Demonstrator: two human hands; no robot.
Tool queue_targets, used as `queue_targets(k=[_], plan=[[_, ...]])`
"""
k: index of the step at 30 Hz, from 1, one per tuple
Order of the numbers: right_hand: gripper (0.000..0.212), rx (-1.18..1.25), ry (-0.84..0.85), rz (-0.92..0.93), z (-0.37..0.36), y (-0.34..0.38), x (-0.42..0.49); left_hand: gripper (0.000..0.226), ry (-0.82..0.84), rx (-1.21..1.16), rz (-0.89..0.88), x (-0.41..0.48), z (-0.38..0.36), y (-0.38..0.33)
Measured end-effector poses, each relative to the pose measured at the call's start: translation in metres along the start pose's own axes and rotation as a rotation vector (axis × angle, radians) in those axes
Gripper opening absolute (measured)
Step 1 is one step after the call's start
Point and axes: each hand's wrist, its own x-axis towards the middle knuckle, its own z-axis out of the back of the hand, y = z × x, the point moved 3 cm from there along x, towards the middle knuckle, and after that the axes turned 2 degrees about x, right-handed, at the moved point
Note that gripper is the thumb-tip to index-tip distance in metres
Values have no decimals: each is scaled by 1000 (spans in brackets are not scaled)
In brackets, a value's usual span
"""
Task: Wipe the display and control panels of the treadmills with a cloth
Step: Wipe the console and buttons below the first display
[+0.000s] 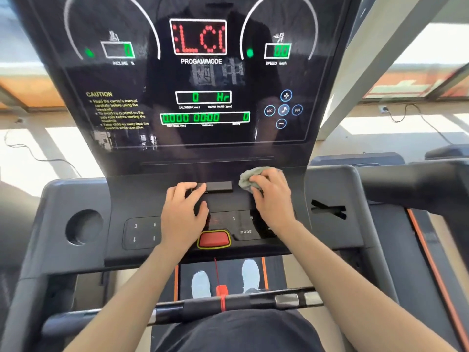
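Head view: where's the cloth (250,177)?
— Grey, bunched up on the panel (142,199) ledge below the display (203,72), just right of a black bar (219,186).
— What has it?
— The right grip (272,196), fingers curled over it, pressing it down onto the ledge.
— And the left grip (184,212)?
— Holds nothing. Fingers laid fairly straight, tips touching the bar's left end, thumb spread apart, palm over the panel.
— Anything near it?
— A red button (214,239) just beside its wrist. A MODE key (245,231) lies between the two wrists. The display is lit with green and red digits.
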Motion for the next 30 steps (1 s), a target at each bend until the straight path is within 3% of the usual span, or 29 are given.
queue_targets(k=[4,8,16,18,25,28,30], plan=[[19,27,85,99,-23,31,8,40,13,39,-8,0,1,-2],[21,-20,145,106,-16,15,0,44,2,58,-5,-4,-3,-2],[31,-107,9,-280,50,-74,-25,45,-4,70,13,-4,-4,-3],[32,-112,7,-298,53,-76,-26,45,-6,62,15,-4,-4,-3],[18,-87,114,37,17,-22,-29,43,5,51,29,-4,-4,-1],[27,-49,187,143,-6,5,-25,43,15,44,28,-4,-4,-1],[22,-49,238,224,-18,19,-24,44,21,42,23,-4,-3,0]])
